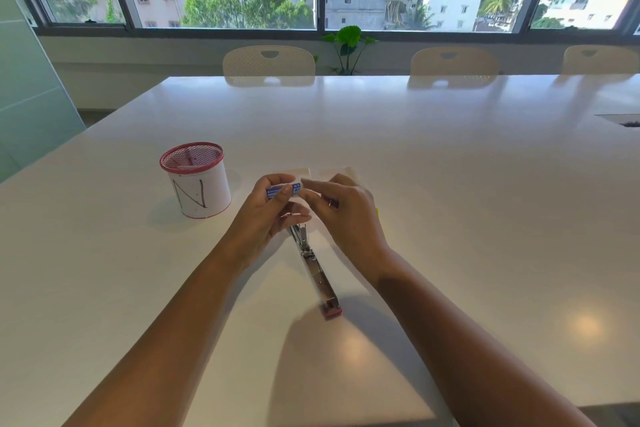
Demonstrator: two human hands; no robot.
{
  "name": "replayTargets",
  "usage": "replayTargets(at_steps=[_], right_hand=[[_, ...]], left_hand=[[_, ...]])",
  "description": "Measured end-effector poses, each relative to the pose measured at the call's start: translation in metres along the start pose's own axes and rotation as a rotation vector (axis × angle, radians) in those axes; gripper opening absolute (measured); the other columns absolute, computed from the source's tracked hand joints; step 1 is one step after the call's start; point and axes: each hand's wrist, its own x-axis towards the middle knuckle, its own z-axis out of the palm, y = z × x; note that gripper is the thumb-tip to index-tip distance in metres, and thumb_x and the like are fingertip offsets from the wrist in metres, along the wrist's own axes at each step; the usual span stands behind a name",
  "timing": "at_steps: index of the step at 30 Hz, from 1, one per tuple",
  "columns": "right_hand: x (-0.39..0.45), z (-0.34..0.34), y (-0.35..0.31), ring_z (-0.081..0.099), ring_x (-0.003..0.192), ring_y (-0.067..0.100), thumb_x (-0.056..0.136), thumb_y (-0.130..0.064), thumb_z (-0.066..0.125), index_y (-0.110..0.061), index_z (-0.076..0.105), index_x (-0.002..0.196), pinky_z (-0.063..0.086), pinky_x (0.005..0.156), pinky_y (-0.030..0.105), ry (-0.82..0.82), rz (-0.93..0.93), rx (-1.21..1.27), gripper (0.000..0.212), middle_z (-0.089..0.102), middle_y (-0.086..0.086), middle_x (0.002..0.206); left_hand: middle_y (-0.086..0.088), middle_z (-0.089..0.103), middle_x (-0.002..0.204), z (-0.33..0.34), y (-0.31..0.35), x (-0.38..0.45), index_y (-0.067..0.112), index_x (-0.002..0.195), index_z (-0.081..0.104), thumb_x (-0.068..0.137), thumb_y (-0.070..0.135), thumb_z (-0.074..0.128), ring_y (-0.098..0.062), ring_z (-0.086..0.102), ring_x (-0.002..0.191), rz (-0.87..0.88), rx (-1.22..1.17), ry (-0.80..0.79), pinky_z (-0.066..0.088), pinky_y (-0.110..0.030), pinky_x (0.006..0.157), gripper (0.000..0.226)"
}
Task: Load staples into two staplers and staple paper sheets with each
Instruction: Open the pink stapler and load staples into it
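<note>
Table (pixel 450 184) of white carries a red-rimmed mesh cup (pixel 196 180) at left, paper sheets (pixel 311 173) and an opened stapler (pixel 313 270) lying between the forearms; left hand (pixel 268 215) pinches a blue staple box (pixel 283 189); right hand (pixel 343 208) curls beside it, fingertips at the box's end

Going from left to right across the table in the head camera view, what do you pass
White cup with a red mesh rim and a hand-drawn N → left hand holding a small blue and white staple box → opened silver stapler with a pink end lying on the table → right hand.
</note>
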Motion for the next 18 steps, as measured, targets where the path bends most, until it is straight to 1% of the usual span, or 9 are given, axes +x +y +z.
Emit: replayTargets(at_steps=[5, 7, 8, 9, 10, 12, 14, 16, 18], right_hand=[[0.003, -0.002, -0.003, 0.042, 0.058, 0.0, 0.091, -0.035, 0.056, -0.02, 0.059, 0.125, 0.035, 0.056, 0.009, -0.126, 0.016, -0.035, 0.037, 0.041, -0.016, 0.07], [0.003, -0.003, -0.002, 0.044, 0.064, 0.001, 0.092, -0.038, 0.051, -0.025, 0.049, 0.134, 0.035, 0.059, 0.012, -0.189, 0.031, -0.097, 0.044, 0.042, -0.014, 0.074], [0.004, -0.004, -0.001, 0.044, 0.067, 0.003, 0.093, -0.038, 0.05, -0.026, 0.045, 0.136, 0.035, 0.061, 0.016, -0.216, 0.069, -0.122, 0.045, 0.043, -0.012, 0.077], [0.005, -0.005, 0.001, 0.046, 0.068, 0.005, 0.093, -0.036, 0.049, -0.026, 0.046, 0.135, 0.036, 0.064, 0.022, -0.241, 0.12, -0.132, 0.043, 0.045, -0.01, 0.078], [0.006, -0.007, 0.003, 0.046, 0.065, 0.003, 0.093, -0.036, 0.05, -0.025, 0.05, 0.132, 0.035, 0.064, 0.023, -0.267, 0.165, -0.122, 0.04, 0.045, -0.01, 0.073], [0.007, -0.011, 0.005, 0.042, 0.049, -0.001, 0.091, -0.04, 0.054, -0.023, 0.061, 0.119, 0.031, 0.055, 0.018, -0.341, 0.222, -0.047, 0.034, 0.039, -0.01, 0.055], [0.006, -0.015, 0.005, 0.037, 0.041, 0.0, 0.086, -0.043, 0.058, -0.022, 0.064, 0.111, 0.026, 0.045, 0.013, -0.473, 0.238, 0.005, 0.033, 0.036, -0.009, 0.051], [0.003, -0.014, 0.005, 0.034, 0.045, 0.003, 0.081, -0.043, 0.065, -0.022, 0.063, 0.109, 0.025, 0.046, 0.014, -0.601, 0.246, -0.009, 0.035, 0.038, -0.01, 0.054], [0.001, -0.009, 0.008, 0.037, 0.052, 0.003, 0.078, -0.04, 0.07, -0.02, 0.066, 0.104, 0.029, 0.049, 0.015, -0.631, 0.28, -0.073, 0.033, 0.043, -0.011, 0.059]], left_hand=[[-0.003, 0.062, 0.105, -0.005, 0.003, 0.0, 0.023, 0.103, 0.052, 0.092, 0.017, 0.046, -0.01, 0.067, 0.088, 0.034, 0.069, 0.059, 0.055, -0.02, 0.079, 0.014], [-0.002, 0.062, 0.103, -0.01, 0.008, 0.002, 0.02, 0.1, 0.056, 0.09, 0.018, 0.051, -0.014, 0.065, 0.091, 0.085, 0.234, 0.133, 0.054, -0.024, 0.085, 0.012], [-0.002, 0.063, 0.1, -0.016, 0.011, 0.003, 0.018, 0.098, 0.059, 0.088, 0.019, 0.055, -0.016, 0.062, 0.091, 0.123, 0.401, 0.194, 0.053, -0.026, 0.085, 0.011], [-0.002, 0.062, 0.098, -0.022, 0.012, 0.005, 0.016, 0.098, 0.06, 0.087, 0.021, 0.058, -0.017, 0.059, 0.089, 0.162, 0.604, 0.251, 0.05, -0.027, 0.082, 0.012], [-0.003, 0.06, 0.097, -0.029, 0.011, 0.006, 0.014, 0.098, 0.061, 0.086, 0.022, 0.06, -0.016, 0.056, 0.087, 0.187, 0.791, 0.287, 0.047, -0.028, 0.079, 0.014], [-0.005, 0.055, 0.097, -0.038, 0.006, 0.006, 0.012, 0.097, 0.061, 0.084, 0.025, 0.063, -0.017, 0.052, 0.084, 0.168, 1.031, 0.292, 0.045, -0.03, 0.075, 0.019], [-0.006, 0.052, 0.097, -0.041, 0.001, 0.003, 0.015, 0.095, 0.061, 0.082, 0.031, 0.063, -0.021, 0.052, 0.085, 0.093, 1.184, 0.266, 0.049, -0.036, 0.075, 0.021], [-0.008, 0.05, 0.099, -0.044, -0.002, -0.001, 0.017, 0.096, 0.061, 0.082, 0.031, 0.061, -0.026, 0.052, 0.089, 0.011, 1.292, 0.285, 0.049, -0.037, 0.076, 0.02], [-0.01, 0.049, 0.101, -0.05, -0.002, -0.004, 0.016, 0.098, 0.061, 0.082, 0.028, 0.059, -0.027, 0.05, 0.09, -0.04, 1.331, 0.351, 0.045, -0.035, 0.076, 0.02]])
